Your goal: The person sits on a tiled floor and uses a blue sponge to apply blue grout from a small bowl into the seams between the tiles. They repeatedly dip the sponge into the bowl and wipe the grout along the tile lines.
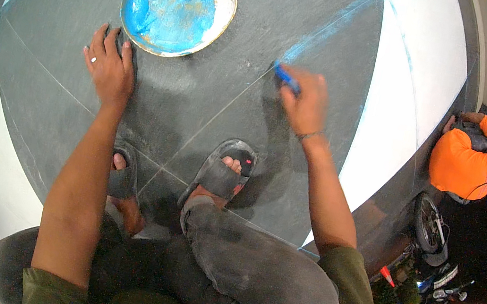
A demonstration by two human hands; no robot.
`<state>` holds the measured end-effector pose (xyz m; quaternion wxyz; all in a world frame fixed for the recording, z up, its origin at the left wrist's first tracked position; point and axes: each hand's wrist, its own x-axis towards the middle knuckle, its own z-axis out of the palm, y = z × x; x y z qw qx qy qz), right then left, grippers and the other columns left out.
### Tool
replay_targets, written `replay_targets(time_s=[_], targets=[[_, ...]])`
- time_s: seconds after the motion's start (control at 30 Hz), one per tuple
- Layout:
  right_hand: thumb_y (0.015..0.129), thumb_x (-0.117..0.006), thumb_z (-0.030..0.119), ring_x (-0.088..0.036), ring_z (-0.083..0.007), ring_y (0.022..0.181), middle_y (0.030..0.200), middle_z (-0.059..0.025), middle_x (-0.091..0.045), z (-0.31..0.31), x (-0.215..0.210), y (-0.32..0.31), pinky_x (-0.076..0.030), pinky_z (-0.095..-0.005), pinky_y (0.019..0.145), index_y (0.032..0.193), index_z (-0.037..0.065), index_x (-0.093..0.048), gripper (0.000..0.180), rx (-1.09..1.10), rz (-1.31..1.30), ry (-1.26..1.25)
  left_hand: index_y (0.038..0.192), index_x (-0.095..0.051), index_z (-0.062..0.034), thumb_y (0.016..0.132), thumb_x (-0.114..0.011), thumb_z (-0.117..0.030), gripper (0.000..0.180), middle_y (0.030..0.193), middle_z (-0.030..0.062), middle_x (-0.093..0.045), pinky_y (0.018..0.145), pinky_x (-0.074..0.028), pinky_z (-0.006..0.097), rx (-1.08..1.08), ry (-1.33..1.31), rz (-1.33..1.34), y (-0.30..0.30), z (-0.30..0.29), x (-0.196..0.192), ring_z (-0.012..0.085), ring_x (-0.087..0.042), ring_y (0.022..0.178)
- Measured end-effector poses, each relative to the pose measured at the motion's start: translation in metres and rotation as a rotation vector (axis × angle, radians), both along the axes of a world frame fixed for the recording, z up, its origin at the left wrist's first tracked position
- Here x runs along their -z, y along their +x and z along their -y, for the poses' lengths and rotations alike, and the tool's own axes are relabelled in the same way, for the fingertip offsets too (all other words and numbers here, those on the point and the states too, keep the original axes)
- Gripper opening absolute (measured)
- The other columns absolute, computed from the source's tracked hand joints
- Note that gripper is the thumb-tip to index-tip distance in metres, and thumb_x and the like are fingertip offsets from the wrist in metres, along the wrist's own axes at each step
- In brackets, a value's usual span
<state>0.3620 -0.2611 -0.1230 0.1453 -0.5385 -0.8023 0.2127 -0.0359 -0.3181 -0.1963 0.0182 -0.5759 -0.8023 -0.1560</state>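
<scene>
My right hand (308,101), slightly blurred, is closed around a short blue stick (287,78); I cannot tell whether it is chalk or a brush. Its tip touches the dark grey tiled floor (213,104) at a joint between tiles. From that tip a smeared blue streak (326,33) runs up along the joint to the right. My left hand (110,67) rests on the floor with fingers spread, a ring on one of them. Just beyond it sits a round shallow dish (222,34) coated with wet-looking blue and white paint.
My sandalled feet (224,171) stand on the tiles below the hands. White curved bands (391,106) cross the floor on both sides. At the far right are an orange bag-like thing (466,165), a bicycle wheel (430,221) and a small orange cone (388,275).
</scene>
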Motion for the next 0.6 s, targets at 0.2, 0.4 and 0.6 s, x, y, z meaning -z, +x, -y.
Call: replay_targets(time_s=[0.2,0.4,0.6], targets=[[0.075,-0.076,0.004,-0.061,-0.0294,0.108,0.128,-0.0018,-0.070,-0.001,0.009,-0.003,-0.051,-0.0416,0.096,0.127,0.015,-0.071,0.053,0.018,0.171,0.138,0.140,-0.055,-0.0110,0.105,-0.055,-0.033,0.042,0.155,0.0108,-0.044,0.124,-0.021,0.060,0.005,0.005,-0.017,-0.003,-0.002,0.007,0.0307,-0.039,0.147],[0.076,-0.074,0.004,-0.062,-0.0319,0.104,0.122,-0.0053,-0.072,-0.014,-0.010,0.009,-0.051,-0.0433,0.096,0.122,0.013,-0.074,0.047,-0.094,0.058,-0.055,0.140,-0.056,-0.0114,0.105,-0.055,-0.032,0.041,0.155,0.0110,-0.045,0.124,-0.021,0.060,-0.009,-0.008,-0.028,-0.004,0.000,0.002,0.0301,-0.039,0.147],[0.081,-0.073,0.011,-0.064,-0.0340,0.103,0.116,-0.0111,-0.073,-0.028,0.011,0.003,-0.050,-0.0445,0.095,0.118,0.011,-0.075,0.037,0.200,0.115,0.092,0.140,-0.056,-0.0113,0.105,-0.055,-0.031,0.041,0.155,0.0111,-0.045,0.124,-0.022,0.059,0.008,0.003,0.009,0.005,-0.005,0.000,0.0302,-0.039,0.147]])
